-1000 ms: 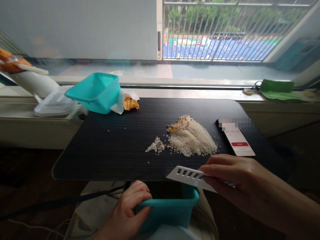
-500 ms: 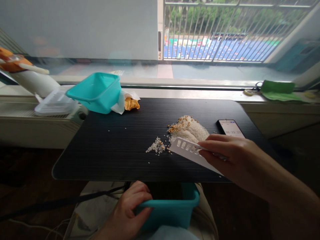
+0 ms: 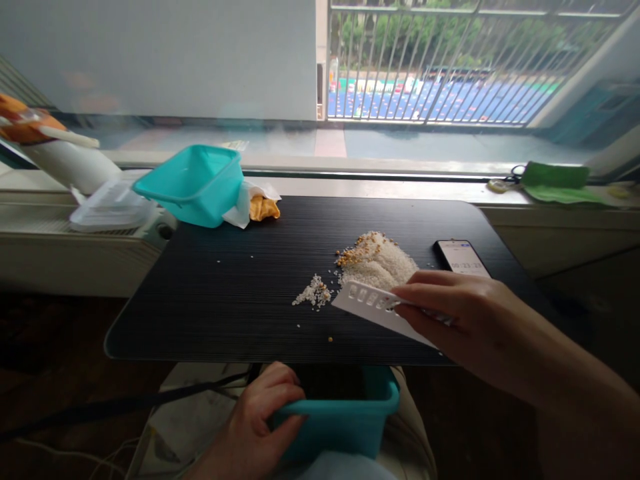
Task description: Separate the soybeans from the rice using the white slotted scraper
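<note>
My right hand [image 3: 465, 313] is closed around a flat white plastic piece with a row of slots [image 3: 373, 303], its edge resting on the near side of a heap of white rice mixed with yellow grains [image 3: 376, 261] on the black table [image 3: 225, 293]. A smaller rice clump [image 3: 314, 292] lies to the left of the heap. My left hand [image 3: 257, 420] grips the rim of a teal tub [image 3: 337, 417] held below the table's near edge.
A second teal tub [image 3: 193, 183] sits tilted at the back left, beside a clear lid [image 3: 107, 207] and a white wrapper with something orange [image 3: 257, 205]. A phone [image 3: 463, 257] lies right of the rice. A green cloth [image 3: 555, 181] rests on the sill.
My right hand carried the slotted white piece from over the teal tub up onto the table, then dragged it slightly towards me against the rice heap. A few grains now lie nearer the table's front edge.
</note>
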Demonstrator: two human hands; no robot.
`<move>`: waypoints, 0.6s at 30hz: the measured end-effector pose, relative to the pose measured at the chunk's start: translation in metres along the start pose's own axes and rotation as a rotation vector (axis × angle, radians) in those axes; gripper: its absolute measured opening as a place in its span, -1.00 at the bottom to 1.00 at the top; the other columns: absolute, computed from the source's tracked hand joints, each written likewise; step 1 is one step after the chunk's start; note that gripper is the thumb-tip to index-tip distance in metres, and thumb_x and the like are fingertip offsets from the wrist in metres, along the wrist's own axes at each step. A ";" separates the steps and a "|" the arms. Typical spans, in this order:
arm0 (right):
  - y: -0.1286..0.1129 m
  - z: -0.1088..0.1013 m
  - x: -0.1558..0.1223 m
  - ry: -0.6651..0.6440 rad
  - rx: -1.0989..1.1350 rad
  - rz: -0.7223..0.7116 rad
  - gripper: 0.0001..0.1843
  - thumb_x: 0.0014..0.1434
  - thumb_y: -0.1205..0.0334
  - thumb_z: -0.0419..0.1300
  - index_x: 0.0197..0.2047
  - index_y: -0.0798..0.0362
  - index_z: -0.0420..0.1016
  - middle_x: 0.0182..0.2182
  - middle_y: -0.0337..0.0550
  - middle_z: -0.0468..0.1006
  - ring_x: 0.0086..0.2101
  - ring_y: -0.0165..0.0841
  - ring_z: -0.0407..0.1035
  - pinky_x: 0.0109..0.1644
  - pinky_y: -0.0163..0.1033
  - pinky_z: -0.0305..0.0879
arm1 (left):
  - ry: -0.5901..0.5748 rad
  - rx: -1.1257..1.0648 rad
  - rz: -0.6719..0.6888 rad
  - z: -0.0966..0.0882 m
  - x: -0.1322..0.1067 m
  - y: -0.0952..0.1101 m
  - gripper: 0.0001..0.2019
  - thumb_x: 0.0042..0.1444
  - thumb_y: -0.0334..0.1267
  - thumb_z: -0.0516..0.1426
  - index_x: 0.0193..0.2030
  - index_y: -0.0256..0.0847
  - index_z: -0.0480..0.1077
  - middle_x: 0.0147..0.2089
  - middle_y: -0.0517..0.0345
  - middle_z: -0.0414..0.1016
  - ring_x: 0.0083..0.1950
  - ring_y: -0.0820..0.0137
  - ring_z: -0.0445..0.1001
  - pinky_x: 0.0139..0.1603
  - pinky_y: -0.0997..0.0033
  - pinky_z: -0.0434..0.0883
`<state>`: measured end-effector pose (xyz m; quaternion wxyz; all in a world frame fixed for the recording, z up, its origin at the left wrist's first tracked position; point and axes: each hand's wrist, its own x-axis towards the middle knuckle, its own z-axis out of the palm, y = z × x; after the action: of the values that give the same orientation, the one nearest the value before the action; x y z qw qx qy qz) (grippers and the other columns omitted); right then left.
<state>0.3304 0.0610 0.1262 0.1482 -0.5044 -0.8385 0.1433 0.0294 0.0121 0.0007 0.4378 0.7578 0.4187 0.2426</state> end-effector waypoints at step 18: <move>0.000 -0.003 -0.004 0.080 -0.056 -0.009 -0.77 0.35 0.26 0.12 -0.16 -0.03 0.64 -0.36 -0.14 0.58 -0.43 -0.37 0.40 -0.36 -0.28 0.22 | 0.008 0.001 0.002 0.001 0.001 0.000 -0.82 0.17 -0.45 0.11 -0.37 -0.19 0.50 -0.30 0.10 0.50 -0.22 0.31 0.51 -0.21 0.43 0.46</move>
<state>0.3329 0.0577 0.1287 0.1682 -0.5098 -0.8379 0.0988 0.0303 0.0121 0.0004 0.4354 0.7575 0.4198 0.2456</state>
